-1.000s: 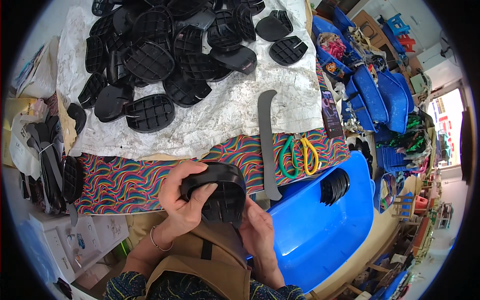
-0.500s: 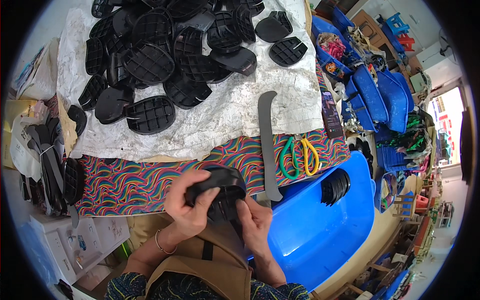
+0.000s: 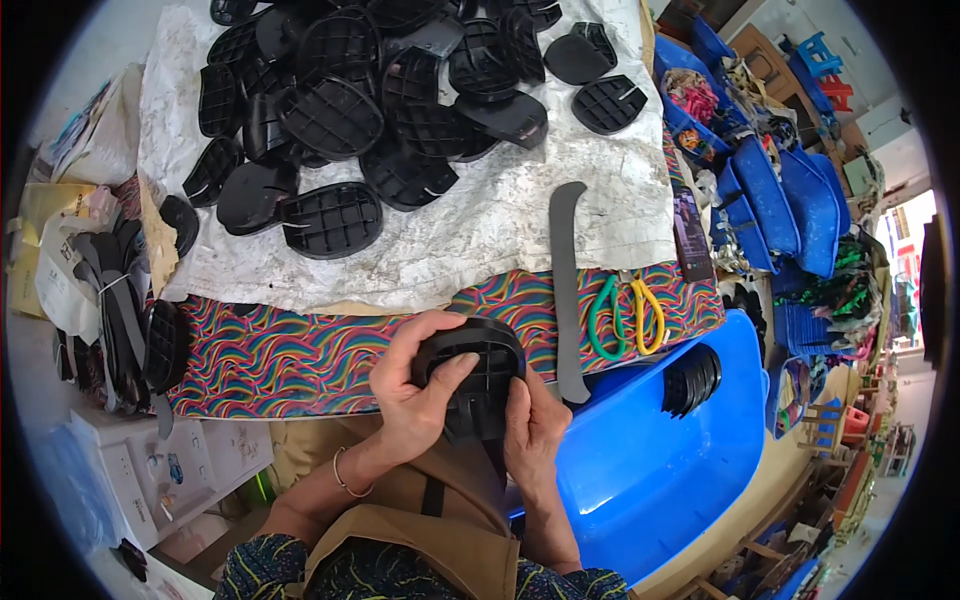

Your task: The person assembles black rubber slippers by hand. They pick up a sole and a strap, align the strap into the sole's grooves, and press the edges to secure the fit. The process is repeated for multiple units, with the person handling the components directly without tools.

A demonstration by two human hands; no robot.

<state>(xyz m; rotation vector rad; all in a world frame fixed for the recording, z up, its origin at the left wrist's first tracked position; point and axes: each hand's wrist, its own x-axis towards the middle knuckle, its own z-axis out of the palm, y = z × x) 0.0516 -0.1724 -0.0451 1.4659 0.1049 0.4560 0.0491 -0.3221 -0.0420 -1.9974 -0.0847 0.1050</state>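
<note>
Clamping the black gridded shoe-sole piece [image 3: 491, 357] at ten o'clock, the left hand [image 3: 412, 397] seemingly steadies it; the right hand [image 3: 538, 427] pinches its four-o'clock edge.

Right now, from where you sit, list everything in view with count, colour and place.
held pad: one, black, centre front
patterned cloth: one, multicoloured, across the middle
white sheet: one, stained white, overlapping patterned cloth
loose pads: many overlapping, black, mostly on white sheet
strip: one, grey, across white sheet and patterned cloth
cutting tool: apparently one, green and yellow handles, right of strip
phone: one, dark, right of white sheet
near tub: one, blue, lower right
stacked pads: several, black, inside near tub
tied strips: one bundle, dark, left
background tubs: several, blue, upper right
bracelet: one, pale, left wrist
left hand: one, bare, gripping held pad's left
right hand: one, bare, gripping held pad's right
</note>
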